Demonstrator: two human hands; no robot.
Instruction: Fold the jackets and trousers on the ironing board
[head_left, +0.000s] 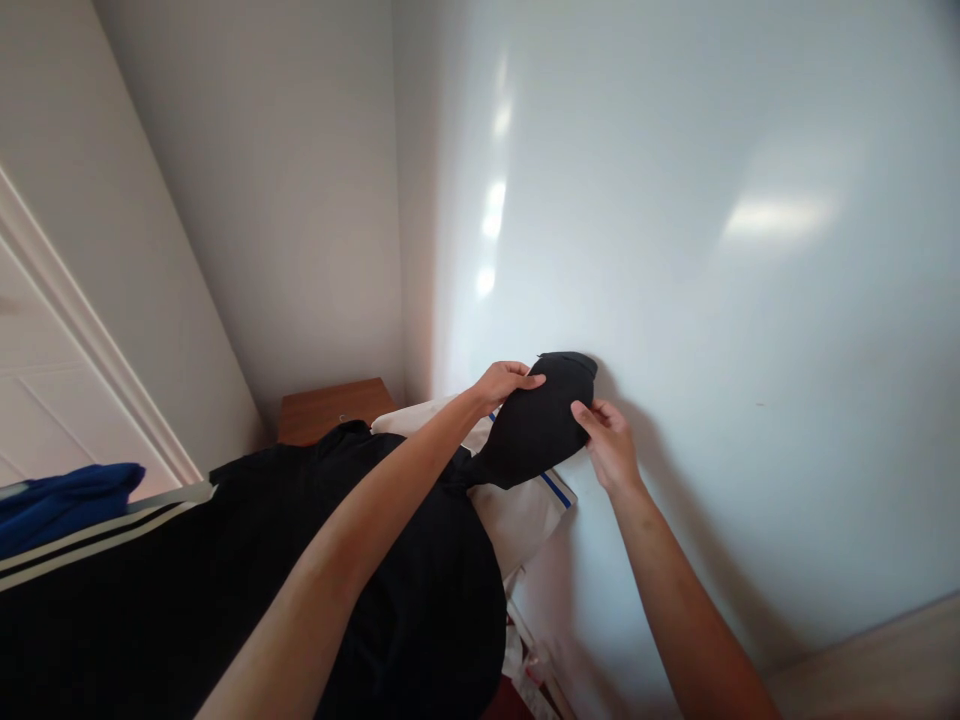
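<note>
In front of the pale wall, a black piece of cloth point(536, 425) is stretched between both hands; it looks like a sleeve. Its upper end has a folded edge, and its lower end narrows toward a larger black garment point(420, 560). My left hand point(511, 380) pinches its upper left side, thumb lying on the front. On the opposite side, my right hand point(609, 440) grips the edge between thumb and fingers. Behind the cloth lies a white fabric item with a blue stripe point(525, 525), partly covered.
At the far left is a blue cloth point(71, 500) beside black fabric with white stripes point(97, 540). A brown wooden surface point(319, 405) stands in the corner. The glossy white wall point(712, 330) rises close behind my hands. Red and white items point(525, 665) show below.
</note>
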